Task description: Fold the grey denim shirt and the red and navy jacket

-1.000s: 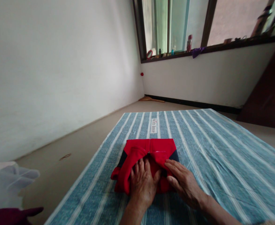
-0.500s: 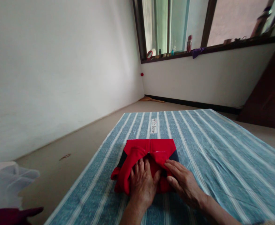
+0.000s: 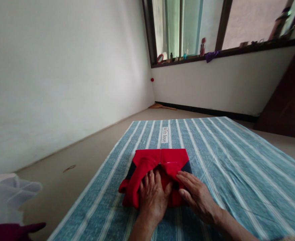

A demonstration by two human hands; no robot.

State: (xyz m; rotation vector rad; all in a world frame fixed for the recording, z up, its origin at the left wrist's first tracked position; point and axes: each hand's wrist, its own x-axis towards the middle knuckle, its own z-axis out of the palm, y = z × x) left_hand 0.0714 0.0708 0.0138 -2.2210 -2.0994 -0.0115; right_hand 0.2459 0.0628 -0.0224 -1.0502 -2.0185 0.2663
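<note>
A folded red jacket (image 3: 174, 155) with dark navy side panels and a front zip lies on a blue-and-white striped cloth (image 3: 208, 147). My left hand (image 3: 154, 195) rests inside the collar opening, fingers stretched out and spread, palm down; its fingertips are partly covered by the fabric. On the jacket's right edge lies my right hand (image 3: 196, 194), its fingers extended flat over the red cloth and the thumb apart. Neither hand is wrapped round the fabric.
The striped cloth covers a table with a "With love" label (image 3: 165, 135). White translucent fabric (image 3: 11, 197) and a dark maroon item (image 3: 14, 231) are at lower left. A broom (image 3: 162, 106) lies by the far wall. Bottles and a purple cloth (image 3: 211, 56) sit along the windowsill.
</note>
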